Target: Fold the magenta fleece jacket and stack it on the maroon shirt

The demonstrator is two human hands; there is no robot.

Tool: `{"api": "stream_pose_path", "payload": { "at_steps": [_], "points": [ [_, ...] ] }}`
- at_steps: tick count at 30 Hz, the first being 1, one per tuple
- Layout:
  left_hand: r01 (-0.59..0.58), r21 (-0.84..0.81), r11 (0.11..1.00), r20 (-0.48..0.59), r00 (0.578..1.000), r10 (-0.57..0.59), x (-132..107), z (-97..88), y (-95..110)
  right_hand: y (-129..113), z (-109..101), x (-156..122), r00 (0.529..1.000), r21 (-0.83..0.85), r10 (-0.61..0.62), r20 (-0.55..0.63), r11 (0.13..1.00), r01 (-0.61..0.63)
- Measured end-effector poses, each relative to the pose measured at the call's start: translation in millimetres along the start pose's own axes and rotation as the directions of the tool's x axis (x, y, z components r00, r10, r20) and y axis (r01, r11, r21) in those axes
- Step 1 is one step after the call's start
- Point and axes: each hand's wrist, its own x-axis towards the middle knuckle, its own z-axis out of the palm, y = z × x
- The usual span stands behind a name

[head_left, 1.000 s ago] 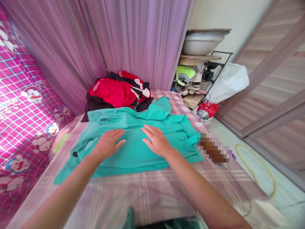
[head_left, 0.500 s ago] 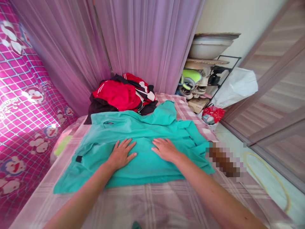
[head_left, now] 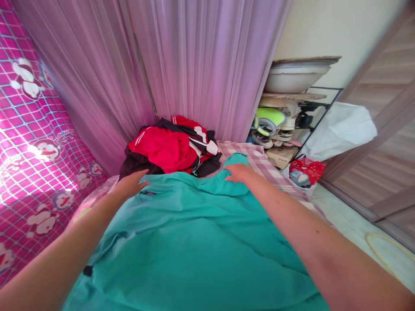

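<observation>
A teal garment (head_left: 194, 242) lies spread over the bed in front of me, wrinkled, its near edge out of view. At its far left corner my left hand (head_left: 131, 183) touches the cloth, thumb and fingers apart. Near the far right part, where a raised fold (head_left: 236, 159) stands up, my right hand (head_left: 239, 172) rests with its fingertips on the fabric, the fingers apart. A small black patch (head_left: 87, 271) shows on the garment's left side. Just beyond the far edge is a heap of red and black clothes (head_left: 171, 149).
Purple curtains (head_left: 194, 65) hang behind the heap. A pink patterned cloth (head_left: 42, 172) hangs at the left. To the right stand a rack (head_left: 324, 112) with shoes and a basin (head_left: 295, 77), a white bag (head_left: 343, 129) and a red bag (head_left: 308, 170). The plaid bedsheet (head_left: 259, 162) shows beyond the garment.
Both hands have moved forward and apart, from the middle of the garment to its far edge. My view has come closer, so the garment fills more of the picture.
</observation>
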Motion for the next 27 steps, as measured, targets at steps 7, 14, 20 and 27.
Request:
{"api": "stream_pose_path", "payload": {
  "at_steps": [7, 14, 20, 27],
  "points": [
    [0.181, -0.047, 0.982, -0.02, 0.983, -0.182, 16.1, 7.7, -3.2, 14.0, -3.5, 56.3, 0.88, 0.129, 0.348, -0.322, 0.938, -0.323],
    [0.208, -0.002, 0.978, -0.212, 0.956, -0.204, 10.5, 29.6, 10.5, 1.4, 39.2, 74.9, 0.968, 0.197, 0.122, -0.221, 0.977, -0.079],
    [0.198, -0.072, 0.977, -0.311, 0.927, -0.211, 3.1, 36.6, 4.8, 1.1, 63.9, 7.2, 0.867, 0.127, -0.179, -0.464, 0.956, 0.265],
    [0.149, -0.247, 0.958, -0.208, 0.957, -0.202, -37.9, 42.6, 42.1, 22.4, 104.2, -29.7, 0.998, -0.093, -0.012, -0.057, 0.996, 0.007]
  ]
}}
